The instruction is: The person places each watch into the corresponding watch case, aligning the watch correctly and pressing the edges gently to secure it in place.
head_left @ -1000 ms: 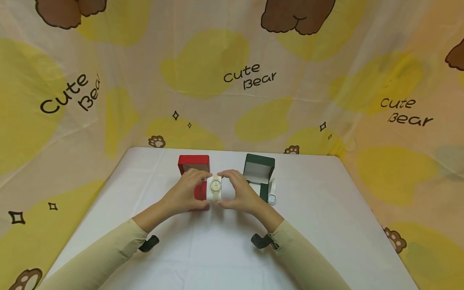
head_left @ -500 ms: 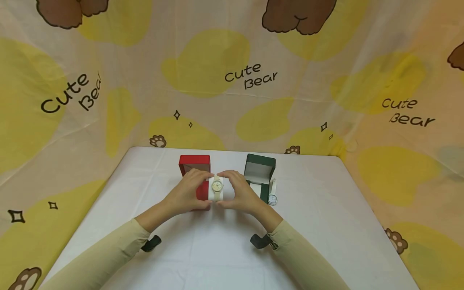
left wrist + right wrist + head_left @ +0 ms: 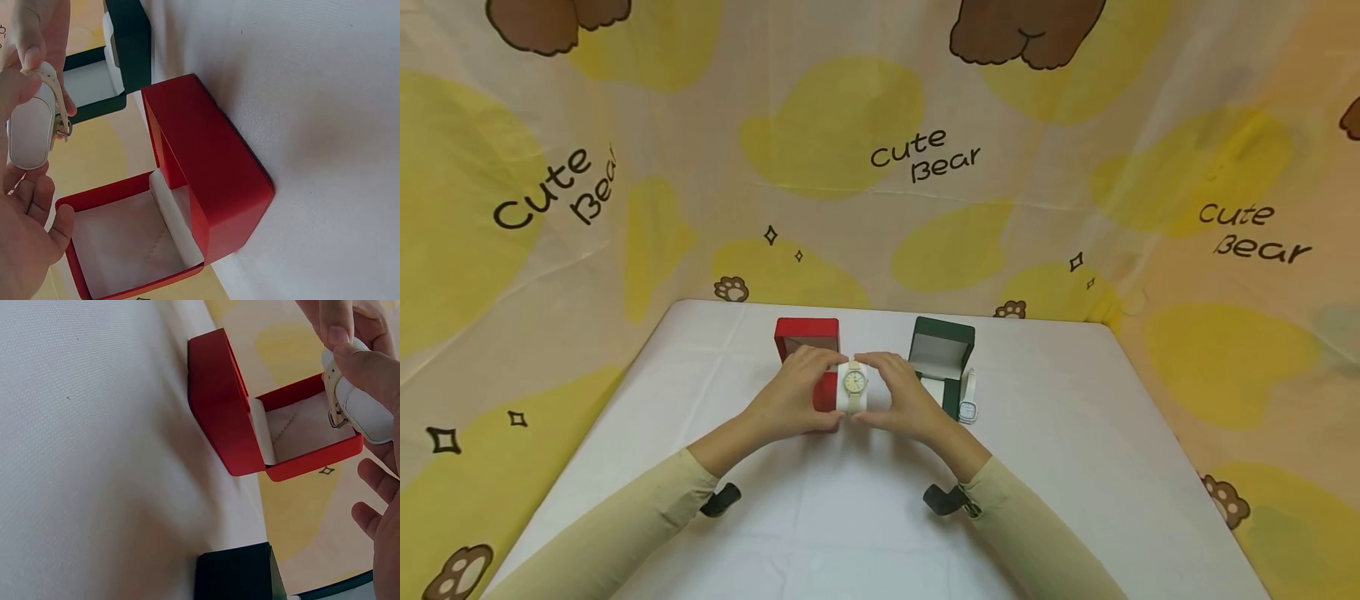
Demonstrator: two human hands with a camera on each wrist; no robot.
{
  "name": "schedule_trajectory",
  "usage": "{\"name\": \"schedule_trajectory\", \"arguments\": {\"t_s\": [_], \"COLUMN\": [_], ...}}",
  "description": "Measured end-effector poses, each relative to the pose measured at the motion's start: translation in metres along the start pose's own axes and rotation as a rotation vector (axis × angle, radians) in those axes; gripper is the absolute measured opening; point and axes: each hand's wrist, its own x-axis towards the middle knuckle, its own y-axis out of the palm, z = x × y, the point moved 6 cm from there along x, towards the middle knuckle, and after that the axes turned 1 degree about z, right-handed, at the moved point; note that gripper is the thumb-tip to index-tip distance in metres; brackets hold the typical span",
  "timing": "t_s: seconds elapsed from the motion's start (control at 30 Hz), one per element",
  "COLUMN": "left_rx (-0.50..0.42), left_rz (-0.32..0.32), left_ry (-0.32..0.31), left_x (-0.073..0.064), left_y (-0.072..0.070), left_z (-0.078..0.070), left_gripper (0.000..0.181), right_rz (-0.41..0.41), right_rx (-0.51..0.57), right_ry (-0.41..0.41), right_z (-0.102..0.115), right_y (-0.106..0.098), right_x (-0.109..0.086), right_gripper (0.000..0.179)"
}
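Note:
A cream-strapped wristwatch (image 3: 854,382) is wrapped round a white cushion (image 3: 877,393), raised between both hands with its dial facing the head camera. My left hand (image 3: 793,396) grips it from the left, thumb below and fingers above. From the other side my right hand (image 3: 906,400) holds it the same way, both thumbs meeting near the strap. The left wrist view shows the strap's buckle (image 3: 64,127) and the flat oval end of the cushion (image 3: 31,132). Behind the left hand an open red watch box (image 3: 807,330) stands on the table; its white-lined inside (image 3: 300,425) shows in the right wrist view.
An open dark green watch box (image 3: 943,333) with a white insert stands behind the right hand. Beside it lies a second, white watch (image 3: 968,408). The white-covered table (image 3: 880,533) meets a printed cloth backdrop (image 3: 820,142) at the back and sides.
The head view has shifted slightly, so everything sits a little further right. Both hands keep their grip on the watch and cushion, almost still.

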Motion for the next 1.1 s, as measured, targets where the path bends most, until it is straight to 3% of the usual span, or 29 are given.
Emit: {"name": "schedule_trajectory", "arguments": {"t_s": [0.23, 0.6, 0.77, 1.1], "left_rx": [-0.003, -0.006, 0.008, 0.035], "left_rz": [-0.016, -0.028, -0.033, -0.039], "left_ry": [-0.016, -0.035, -0.038, -0.051], "left_x": [-0.001, -0.001, -0.001, 0.001], "left_y": [0.001, 0.002, 0.003, -0.003], "left_z": [0.004, 0.007, 0.006, 0.004], "left_gripper": [0.075, 0.075, 0.076, 0.076], "right_rz": [-0.015, -0.096, -0.123, -0.122], "right_rx": [0.067, 0.206, 0.223, 0.242], "right_ry": [0.032, 0.073, 0.094, 0.124], "right_z": [0.000, 0.008, 0.011, 0.012], "right_y": [-0.002, -0.004, -0.003, -0.002], "right_x": [-0.002, 0.001, 0.004, 0.006], "right_gripper": [0.081, 0.048, 0.036, 0.032]}}
